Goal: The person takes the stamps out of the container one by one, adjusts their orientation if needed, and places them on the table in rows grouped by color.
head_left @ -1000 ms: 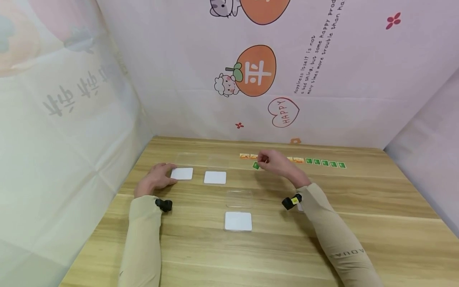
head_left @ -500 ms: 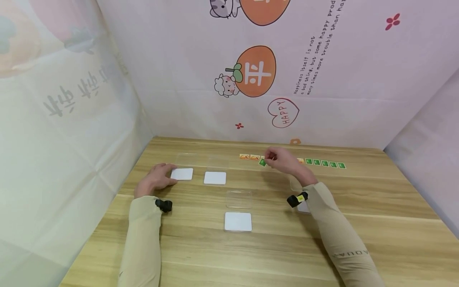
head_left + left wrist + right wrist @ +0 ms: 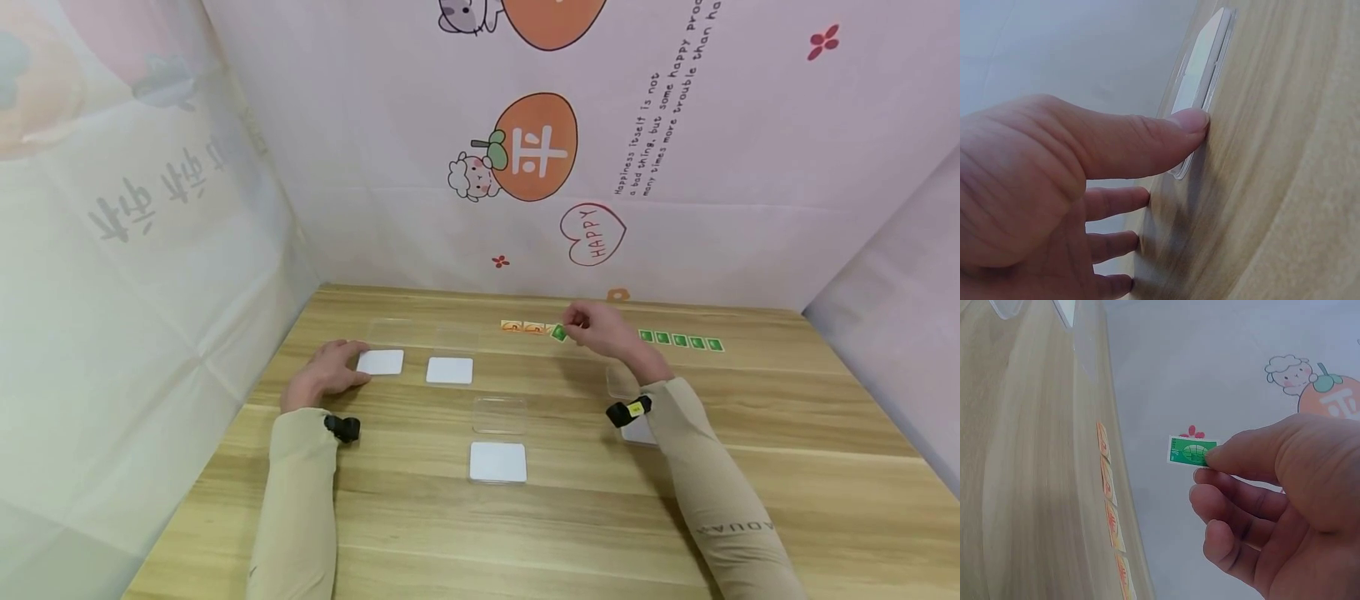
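In the right wrist view, my right hand (image 3: 1260,494) pinches a green postage stamp (image 3: 1186,450) between thumb and forefinger, above the table. It has a white border and a globe-like print. The head view has this right hand (image 3: 600,327) over a row of orange stamps (image 3: 522,327), hiding part of it. My left hand (image 3: 333,367) rests on the table at the left end of a clear case with a white top (image 3: 380,362). Its thumb touches the edge of that case (image 3: 1200,75) in the left wrist view; the other fingers are extended onto the wood.
A row of green stamps (image 3: 680,341) continues to the right. Other white-topped cases stand left of centre (image 3: 450,371), at the front (image 3: 498,462) and under the right wrist (image 3: 639,430). Clear lids, such as this lid (image 3: 500,415), lie behind them. A printed cloth (image 3: 420,217) hangs behind the table.
My right hand has moved right and slightly back along the orange row, carrying the green stamp. More orange stamps show at its left. The left hand has stayed in place.
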{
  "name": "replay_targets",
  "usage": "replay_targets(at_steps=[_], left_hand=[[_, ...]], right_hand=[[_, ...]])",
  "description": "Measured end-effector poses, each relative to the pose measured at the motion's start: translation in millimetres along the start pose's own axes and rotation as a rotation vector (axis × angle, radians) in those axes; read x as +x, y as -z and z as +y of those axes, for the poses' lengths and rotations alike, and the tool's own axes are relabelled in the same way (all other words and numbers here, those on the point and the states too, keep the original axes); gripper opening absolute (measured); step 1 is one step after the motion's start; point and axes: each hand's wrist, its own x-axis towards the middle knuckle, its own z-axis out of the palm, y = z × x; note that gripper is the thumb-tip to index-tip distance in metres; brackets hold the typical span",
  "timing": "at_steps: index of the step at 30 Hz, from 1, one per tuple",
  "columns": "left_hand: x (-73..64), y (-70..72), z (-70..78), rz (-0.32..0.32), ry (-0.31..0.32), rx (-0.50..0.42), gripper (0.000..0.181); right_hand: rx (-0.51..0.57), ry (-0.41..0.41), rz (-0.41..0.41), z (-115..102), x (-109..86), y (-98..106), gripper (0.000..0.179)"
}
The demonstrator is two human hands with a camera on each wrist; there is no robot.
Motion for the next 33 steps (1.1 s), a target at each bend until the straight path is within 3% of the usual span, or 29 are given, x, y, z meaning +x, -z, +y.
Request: replay_targets(at_steps=[21,33], left_hand=[[-0.4,1.5,0.6,0.001,-0.01,0.01,0.058],[-0.7,1.9,1.3,0.005,-0.013,0.014,0.059]], right_hand=[[0.04,-0.077,0.02,19.2,-1.7,16.6,0.013],[0.019,-0.063,0.052,28.3,-4.5,23.7,0.013]])
